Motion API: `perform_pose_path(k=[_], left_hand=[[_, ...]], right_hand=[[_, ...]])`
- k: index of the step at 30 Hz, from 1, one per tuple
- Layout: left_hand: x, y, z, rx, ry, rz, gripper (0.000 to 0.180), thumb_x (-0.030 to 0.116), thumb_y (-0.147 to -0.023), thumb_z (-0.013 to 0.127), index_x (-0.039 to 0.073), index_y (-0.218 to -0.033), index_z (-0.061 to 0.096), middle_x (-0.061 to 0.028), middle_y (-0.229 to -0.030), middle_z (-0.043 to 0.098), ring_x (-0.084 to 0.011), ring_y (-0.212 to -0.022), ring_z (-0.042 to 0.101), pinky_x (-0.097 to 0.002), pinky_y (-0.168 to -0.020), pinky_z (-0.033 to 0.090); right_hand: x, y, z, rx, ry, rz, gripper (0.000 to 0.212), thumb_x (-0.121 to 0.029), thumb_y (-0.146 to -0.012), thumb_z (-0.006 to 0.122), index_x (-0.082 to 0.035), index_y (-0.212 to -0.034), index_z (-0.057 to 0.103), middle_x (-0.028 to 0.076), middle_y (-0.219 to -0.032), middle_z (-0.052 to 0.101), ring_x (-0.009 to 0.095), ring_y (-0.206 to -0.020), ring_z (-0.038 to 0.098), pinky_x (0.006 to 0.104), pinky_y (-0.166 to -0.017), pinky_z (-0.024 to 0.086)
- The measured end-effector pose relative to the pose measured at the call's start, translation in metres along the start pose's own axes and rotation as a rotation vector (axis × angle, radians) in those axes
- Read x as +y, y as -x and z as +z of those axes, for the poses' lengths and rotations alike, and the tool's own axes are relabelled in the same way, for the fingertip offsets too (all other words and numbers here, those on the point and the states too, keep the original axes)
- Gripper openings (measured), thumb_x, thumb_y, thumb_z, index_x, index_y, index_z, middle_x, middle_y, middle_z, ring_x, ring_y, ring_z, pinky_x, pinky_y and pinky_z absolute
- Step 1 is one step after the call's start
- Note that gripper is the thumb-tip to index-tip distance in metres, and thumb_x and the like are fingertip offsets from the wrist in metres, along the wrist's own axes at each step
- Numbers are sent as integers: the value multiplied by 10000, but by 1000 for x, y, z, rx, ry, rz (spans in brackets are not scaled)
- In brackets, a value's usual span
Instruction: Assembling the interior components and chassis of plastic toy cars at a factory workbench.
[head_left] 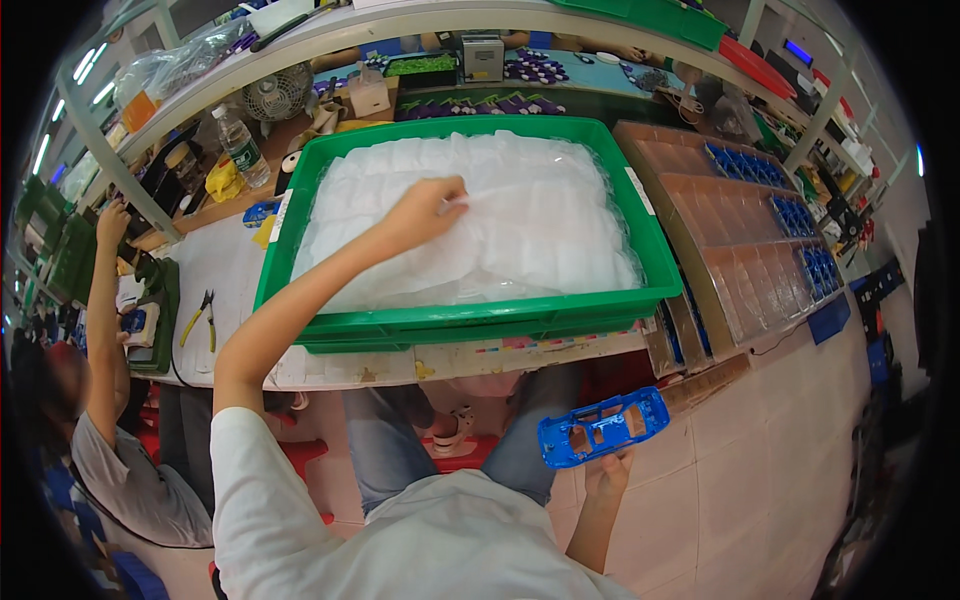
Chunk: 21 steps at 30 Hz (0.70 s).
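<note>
My left hand point(430, 208) is over the middle of a large green tray point(480, 308) on the bench. Its thumb and fingers pinch at the thin white plastic film point(540, 220), which lies in crinkled rows across the tray. Low on the right, beyond the bench's front edge, my right hand point(606, 478) grips a blue toy car body point(604, 428) from below. The shell is glossy, with open window holes. Part of the right hand's fingers is hidden behind it.
Right of the tray is a box of clear compartmented trays point(735, 235), with several blue parts point(792, 216) in some cells. Yellow-handled pliers point(197, 320) and a water bottle point(241, 148) are at left. Another person point(140, 450) works there. An overhead shelf point(420, 28) crosses the back.
</note>
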<state>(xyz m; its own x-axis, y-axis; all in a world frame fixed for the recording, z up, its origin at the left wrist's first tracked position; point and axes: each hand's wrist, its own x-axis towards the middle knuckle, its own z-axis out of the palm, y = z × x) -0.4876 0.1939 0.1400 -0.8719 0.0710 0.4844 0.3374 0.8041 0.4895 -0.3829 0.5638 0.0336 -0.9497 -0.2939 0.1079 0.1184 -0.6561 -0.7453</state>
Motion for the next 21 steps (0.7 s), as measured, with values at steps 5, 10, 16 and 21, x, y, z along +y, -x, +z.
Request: perform_pose_path(k=[5,10,16,21], left_hand=[[6,14,-52,243,-38,-129,158,142,-794,553,9,-851,491,-89,-734,546,-169,-648,510,-277,-582,404],[7,44,-106,609,374,-228,177,114,-867,430,33,-1010,495,-22,-905,542,-77,-817,501,-201,-717,399],[-4,81,-125,436,232,-300,319,271,-876,399,22,-1055,489,-37,-996,512,-130,-938,462,-262,-801,374],[-2,96,-123,242,-66,-525,566,360,-738,586,-36,-1054,335,-167,-1027,441,-233,-1001,426,-311,-867,333]], right_hand=[[10,6,-7,-32,-96,41,700,-424,-648,684,-45,-1163,399,129,-1008,522,249,-890,537,331,-727,456],[4,6,29,-135,-158,111,653,-499,-678,610,-62,-1131,437,170,-913,541,274,-845,540,345,-677,462],[15,12,43,-244,-230,230,660,-479,-692,600,-78,-1181,410,197,-940,541,295,-815,559,356,-685,478],[28,15,43,-334,-293,286,676,-422,-716,615,-72,-1224,340,236,-1040,497,317,-905,541,401,-780,456]])
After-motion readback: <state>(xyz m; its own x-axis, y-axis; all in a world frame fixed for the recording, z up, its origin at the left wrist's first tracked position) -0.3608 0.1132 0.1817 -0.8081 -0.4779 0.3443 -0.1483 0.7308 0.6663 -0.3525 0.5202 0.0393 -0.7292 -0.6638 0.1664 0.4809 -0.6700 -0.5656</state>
